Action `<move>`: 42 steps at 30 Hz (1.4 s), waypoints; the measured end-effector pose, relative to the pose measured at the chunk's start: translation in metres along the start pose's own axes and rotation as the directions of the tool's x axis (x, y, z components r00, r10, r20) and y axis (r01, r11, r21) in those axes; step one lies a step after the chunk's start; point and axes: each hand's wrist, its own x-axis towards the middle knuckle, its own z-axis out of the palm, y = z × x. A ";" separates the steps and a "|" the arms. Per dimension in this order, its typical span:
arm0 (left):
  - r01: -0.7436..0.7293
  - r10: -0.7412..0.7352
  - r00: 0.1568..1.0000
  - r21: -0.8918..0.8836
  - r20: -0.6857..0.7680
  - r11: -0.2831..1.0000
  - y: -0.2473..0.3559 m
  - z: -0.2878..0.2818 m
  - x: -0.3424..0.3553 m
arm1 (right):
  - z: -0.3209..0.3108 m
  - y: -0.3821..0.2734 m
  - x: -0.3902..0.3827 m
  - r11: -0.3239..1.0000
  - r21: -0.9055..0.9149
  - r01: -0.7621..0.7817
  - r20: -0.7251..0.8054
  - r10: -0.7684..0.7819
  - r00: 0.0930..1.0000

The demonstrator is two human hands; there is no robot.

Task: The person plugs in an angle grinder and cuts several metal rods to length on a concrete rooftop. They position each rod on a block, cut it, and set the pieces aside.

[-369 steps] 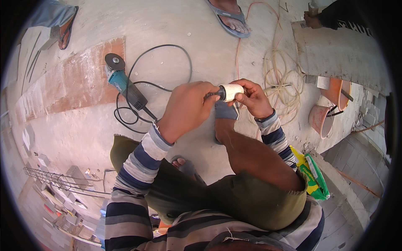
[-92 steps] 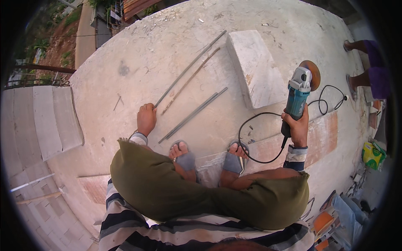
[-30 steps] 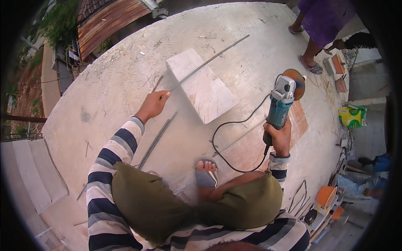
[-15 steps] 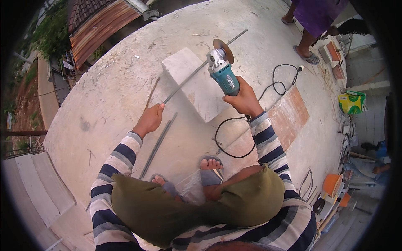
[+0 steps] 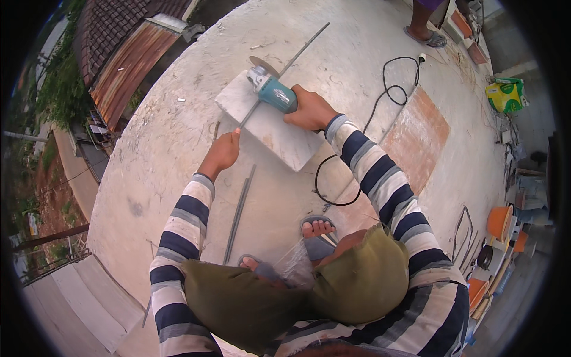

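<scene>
My left hand is closed round the near end of a long grey metal rod, which lies across a pale block and reaches beyond it. My right hand grips a teal angle grinder, held low over the block at the rod, its disc up and away from me. Whether the disc touches the rod I cannot tell. The grinder's black cord loops on the concrete floor. Two thinner rods lie by my left foot, and a shorter rusty piece shows just left of the block, partly hidden.
A reddish-stained board is at the right. Another person's leg stands at top right. A yellow-green bag and orange buckets line the right side. The slab's rough edge runs along the left, with rooftops beyond.
Over the last second my right hand has swung the grinder forward and left, from beside the block to over it at the rod. My left hand still holds the rod.
</scene>
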 end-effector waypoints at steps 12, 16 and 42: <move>0.004 -0.004 1.000 0.013 0.016 1.000 0.010 0.003 0.025 | -0.012 0.013 0.015 1.000 -0.017 0.016 0.037 -0.015 0.999; 0.013 -0.013 1.000 -0.008 -0.017 1.000 0.016 0.007 0.028 | -0.013 0.013 0.015 1.000 -0.029 -0.003 0.046 0.004 0.999; -0.033 0.034 0.998 0.025 -0.052 0.999 0.008 0.012 0.038 | -0.014 0.008 0.038 0.989 -0.132 -0.059 0.110 0.074 0.991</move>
